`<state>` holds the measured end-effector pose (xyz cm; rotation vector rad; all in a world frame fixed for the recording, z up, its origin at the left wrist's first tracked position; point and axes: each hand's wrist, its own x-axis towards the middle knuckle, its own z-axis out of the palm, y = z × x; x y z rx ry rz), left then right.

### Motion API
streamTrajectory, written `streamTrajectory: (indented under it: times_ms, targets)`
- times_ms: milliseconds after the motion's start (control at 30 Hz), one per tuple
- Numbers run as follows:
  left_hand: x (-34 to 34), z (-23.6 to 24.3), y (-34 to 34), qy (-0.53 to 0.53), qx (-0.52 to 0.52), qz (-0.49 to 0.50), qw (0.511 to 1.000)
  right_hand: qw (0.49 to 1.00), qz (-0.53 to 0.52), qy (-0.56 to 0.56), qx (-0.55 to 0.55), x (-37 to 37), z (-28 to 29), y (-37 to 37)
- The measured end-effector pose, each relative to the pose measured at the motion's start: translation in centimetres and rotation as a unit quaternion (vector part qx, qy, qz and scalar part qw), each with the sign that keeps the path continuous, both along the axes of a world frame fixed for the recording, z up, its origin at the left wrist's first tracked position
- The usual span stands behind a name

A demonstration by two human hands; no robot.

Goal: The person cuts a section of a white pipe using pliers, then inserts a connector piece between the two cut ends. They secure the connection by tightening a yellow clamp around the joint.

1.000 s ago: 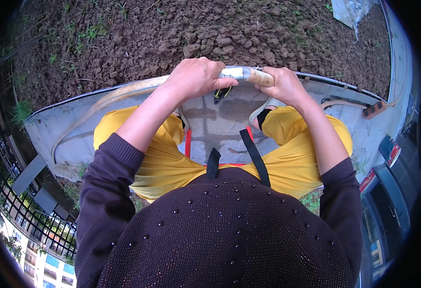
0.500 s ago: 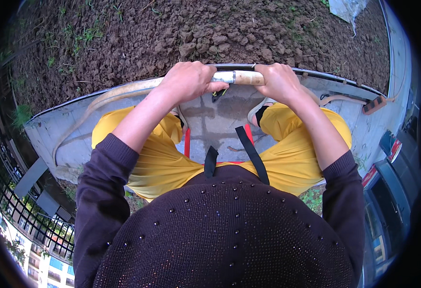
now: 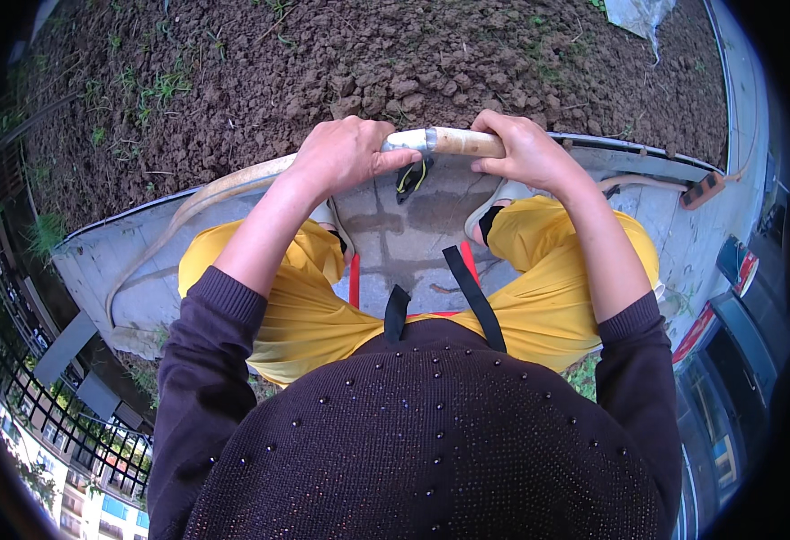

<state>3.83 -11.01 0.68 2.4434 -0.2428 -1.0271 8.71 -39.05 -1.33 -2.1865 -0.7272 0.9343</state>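
A muddy, pale hose runs up from the left and crosses in front of me at the edge of the soil. My left hand is closed around it, just left of a silvery metal pipe coupling, with the thumb lying along the coupling. On the other side, my right hand grips the tan hose end that meets the coupling, fingers over the top and thumb below. Under the joint, a small black and yellow object rests on the paving; its kind is unclear.
Loose brown soil fills the bed beyond a thin metal edging. Grey paving lies between my feet. A reddish brick sits at the right, clear plastic sheeting at the far right. A dark fence stands left.
The coupling has shifted slightly left and tilted, its right side lower. My right thumb now shows beneath the hose, and more of the black and yellow object is visible.
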Motion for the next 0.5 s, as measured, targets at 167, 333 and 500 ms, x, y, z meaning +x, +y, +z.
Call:
streamTrajectory:
  times_ms: [167,333,500]
  targets:
    - [-0.1,0.1,0.2,0.001,-0.003,0.002,1.0,0.984,-0.023,0.106,-0.138,0.1,-1.3,-2.9]
    - [0.2,0.5,0.2,0.009,-0.011,0.001,1.0,0.976,0.002,0.122,-0.183,-0.8,-4.2,-7.1]
    - [0.2,0.6,0.9,0.017,-0.024,0.019,0.999,0.973,-0.117,0.033,-0.197,-0.8,-1.2,-5.4]
